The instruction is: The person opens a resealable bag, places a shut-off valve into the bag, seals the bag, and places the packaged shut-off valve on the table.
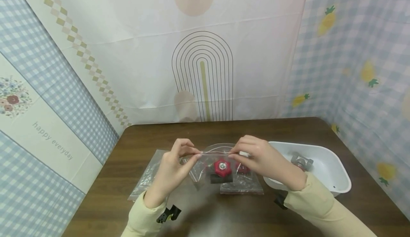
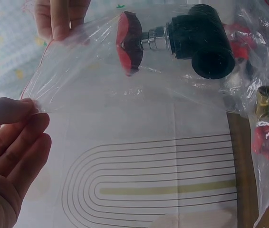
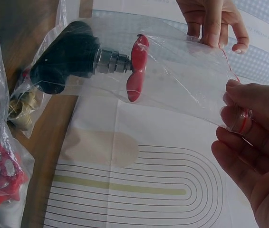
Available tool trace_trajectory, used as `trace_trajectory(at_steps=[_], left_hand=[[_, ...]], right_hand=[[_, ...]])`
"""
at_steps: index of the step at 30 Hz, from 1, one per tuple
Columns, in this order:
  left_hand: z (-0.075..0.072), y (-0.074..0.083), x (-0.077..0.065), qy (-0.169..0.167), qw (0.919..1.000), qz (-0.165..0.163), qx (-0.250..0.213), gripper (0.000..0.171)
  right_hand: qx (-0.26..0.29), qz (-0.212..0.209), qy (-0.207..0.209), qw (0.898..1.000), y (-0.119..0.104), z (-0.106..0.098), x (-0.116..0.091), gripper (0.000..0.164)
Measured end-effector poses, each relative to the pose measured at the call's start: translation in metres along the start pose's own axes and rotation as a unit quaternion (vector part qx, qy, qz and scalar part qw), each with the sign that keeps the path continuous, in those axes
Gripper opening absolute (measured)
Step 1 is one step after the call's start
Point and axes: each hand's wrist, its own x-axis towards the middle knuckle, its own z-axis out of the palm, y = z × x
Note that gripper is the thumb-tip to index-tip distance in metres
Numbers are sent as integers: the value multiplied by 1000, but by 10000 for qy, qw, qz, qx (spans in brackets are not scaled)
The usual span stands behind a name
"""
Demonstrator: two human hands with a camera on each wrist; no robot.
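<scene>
The head view looks forward and down from well back, with the tabletop (image 1: 153,135) at six o'clock and wall cloth (image 1: 205,23) at twelve. Both wrist views sit close in, facing that cloth, turned sideways: left fingers (image 2: 27,147) at eight o'clock, right fingers (image 3: 241,147) at four. Those two share the bagged valve (image 2: 184,35) and arch print (image 2: 168,190).

Brown wood-grain table (image 1: 153,134), white arch-printed cloth (image 1: 137,69), blue checked side cloths (image 1: 368,27)

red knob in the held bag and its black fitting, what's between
A silvery stem lies between the red knob and the black fitting, shown in the right wrist view.
</scene>
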Motion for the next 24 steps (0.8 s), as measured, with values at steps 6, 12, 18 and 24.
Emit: trace_trajectory(at_steps=[6, 12, 18, 24], left_hand=[[2, 3, 0, 21, 9997, -178, -147, 33], [2, 6, 1, -6, 9999, -141, 78, 30], [3, 6, 2, 228, 9984, 47, 506, 22], [3, 7, 1, 348, 9973, 31, 649, 16]], right_hand=[[-3, -50, 113, 9999, -1, 1, -1, 21], [41, 72, 42, 10000, 0, 4, -3, 19], [-10, 114, 46, 9999, 1, 6, -3, 17], [-30, 187, 28, 9998, 1, 6, -2, 17]])
